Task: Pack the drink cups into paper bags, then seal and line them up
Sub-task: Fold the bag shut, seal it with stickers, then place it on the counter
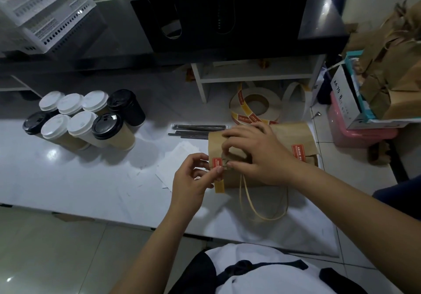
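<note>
A brown paper bag [293, 134] stands on the white counter [91, 180], its top folded over and its handles [264, 205] hanging toward me. My right hand [257, 152] presses down on the folded top. My left hand [193, 180] pinches a red sticker [216, 162] with a yellow backing strip at the bag's left edge. Another red sticker [299, 153] sits on the bag's right side. Several lidded drink cups [84, 118], with white and black lids, stand grouped at the left of the counter.
A roll of red stickers [255, 107] lies behind the bag under a white shelf [255, 77]. Wrapped black straws [196, 131] and white paper slips [180, 157] lie between cups and bag. More paper bags [391, 66] pile in boxes at the right. A white crate [45, 13] sits back left.
</note>
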